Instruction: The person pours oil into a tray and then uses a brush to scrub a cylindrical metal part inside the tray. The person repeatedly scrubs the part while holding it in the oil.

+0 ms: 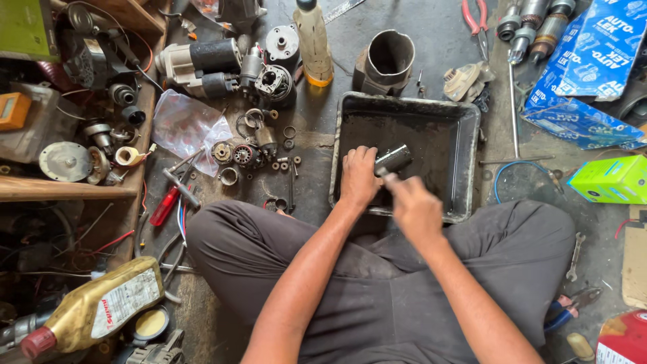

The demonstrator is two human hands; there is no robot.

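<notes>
I sit cross-legged on the floor over a black oily tray (458,128). My left hand (359,176) grips a small metal cylinder part (394,159) above the tray. My right hand (414,205) is closed just to its right, blurred, its fingertips touching the near end of the cylinder; whether it holds a small tool I cannot tell.
Left of the tray lie washers, gears and a starter motor (202,64). A plastic bag (185,125), a red screwdriver (164,205), an oil bottle (101,307), a metal housing (385,62), red pliers (475,20), blue boxes (586,67) and a green box (610,178) surround me.
</notes>
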